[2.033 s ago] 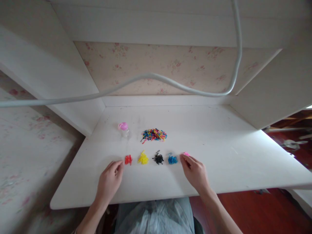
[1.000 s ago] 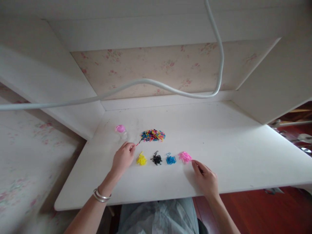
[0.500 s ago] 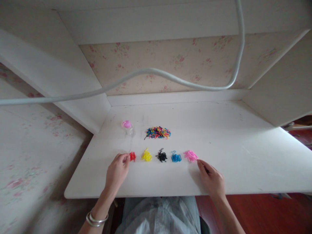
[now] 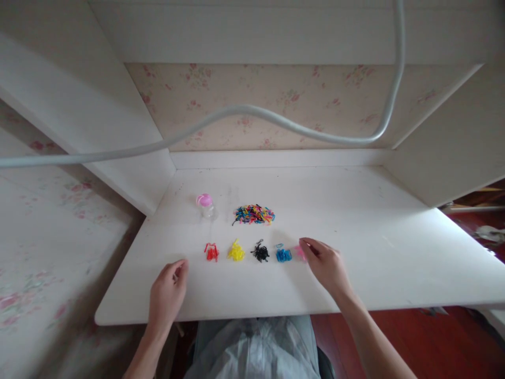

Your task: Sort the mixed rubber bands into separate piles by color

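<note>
1. The white table (image 4: 355,252) fills the middle of the frame; its near edge runs along the lower part, from the lower left corner to the right border.
2. Its right half is bare white surface, and a strip of bare top lies between the sorted row and the near edge.
3. White side panels rise at the upper left and upper right, with flowered wallpaper (image 4: 276,100) between them at the back.
4. A pale cable (image 4: 244,110) sags across the upper frame, well above the table.
5. The left hand (image 4: 168,292) rests near the table's near edge at lower left, fingers loosely curled and holding nothing I can make out, apart from the red pile (image 4: 212,252).
6. The right hand (image 4: 325,263) lies right of centre, fingers stretched toward the pink pile (image 4: 300,252), fingertips on or just over it; whether it pinches a band I cannot tell.
7. In a row left to right lie the red pile, yellow pile (image 4: 235,251), black pile (image 4: 260,252), blue pile (image 4: 283,255) and pink pile, each apart from the next.
8. Behind the row sits the mixed heap of bands (image 4: 253,214), with a small clear jar with a pink lid (image 4: 205,204) to its left.
9. Dark red floor (image 4: 414,337) shows at the lower right, grey-blue cloth at bottom centre.
</note>
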A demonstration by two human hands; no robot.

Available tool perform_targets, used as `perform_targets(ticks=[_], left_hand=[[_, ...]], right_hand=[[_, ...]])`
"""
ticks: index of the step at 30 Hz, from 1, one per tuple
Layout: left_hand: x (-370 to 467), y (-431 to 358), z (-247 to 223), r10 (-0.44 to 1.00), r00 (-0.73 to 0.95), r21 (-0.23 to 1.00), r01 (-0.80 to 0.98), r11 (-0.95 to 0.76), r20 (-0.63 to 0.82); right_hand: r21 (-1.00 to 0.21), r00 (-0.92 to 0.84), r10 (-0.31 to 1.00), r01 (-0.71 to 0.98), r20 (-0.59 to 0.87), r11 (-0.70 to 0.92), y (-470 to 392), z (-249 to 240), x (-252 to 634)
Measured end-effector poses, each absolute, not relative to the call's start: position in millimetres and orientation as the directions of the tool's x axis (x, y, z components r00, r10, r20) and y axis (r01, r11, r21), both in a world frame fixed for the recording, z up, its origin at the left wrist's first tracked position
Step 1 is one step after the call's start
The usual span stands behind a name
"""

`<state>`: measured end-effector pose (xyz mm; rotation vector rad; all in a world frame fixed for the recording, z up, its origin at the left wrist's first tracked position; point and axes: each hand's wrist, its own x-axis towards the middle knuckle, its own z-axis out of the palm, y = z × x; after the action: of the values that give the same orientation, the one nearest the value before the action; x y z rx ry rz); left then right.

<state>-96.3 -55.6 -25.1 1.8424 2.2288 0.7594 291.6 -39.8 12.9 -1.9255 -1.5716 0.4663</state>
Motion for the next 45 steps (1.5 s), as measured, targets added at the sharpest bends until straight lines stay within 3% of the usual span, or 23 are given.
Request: perform_targets(ticks=[4, 9, 16, 25, 29, 33, 45], left_hand=[[-112, -66, -39, 0.933, -0.267, 0.502, 0.857, 0.115, 0.243], [-110, -70, -47, 0.913, -0.227, 0.493, 0.869, 0.033, 0.339], [-103, -69, -45, 0.914, -0.19, 0.448, 0.894, 0.009, 0.36], [-102, -69, -44, 0.904, -0.176, 0.411, 0.912, 0.001, 0.389], [-100, -69, -41, 0.914, -0.18, 0.399, 0.917, 0.022, 0.363], [-97, -69, -40, 0.915, -0.186, 0.369, 0.928, 0.044, 0.357], [-96, -71, -42, 0.916, -0.177, 0.313, 0.948, 0.06, 0.361]], right_hand=[[-0.465, 0.1, 0.995, 0.882, 0.022, -0.078, -4, 19, 259], [-0.272, 0.059, 0.991, 0.958, -0.118, -0.09, 30, 8, 227], [-0.22, 0.023, 0.992, 0.974, -0.128, -0.051, 50, -4, 216], [-0.264, 0.03, 0.996, 0.963, -0.08, -0.051, 35, 4, 226], [-0.474, 0.169, 0.985, 0.866, -0.019, -0.158, 11, 9, 269], [-0.612, 0.346, 0.931, 0.714, -0.115, -0.34, -12, 2, 323], [-0.591, 0.337, 0.925, 0.715, -0.177, -0.373, -19, -15, 348]])
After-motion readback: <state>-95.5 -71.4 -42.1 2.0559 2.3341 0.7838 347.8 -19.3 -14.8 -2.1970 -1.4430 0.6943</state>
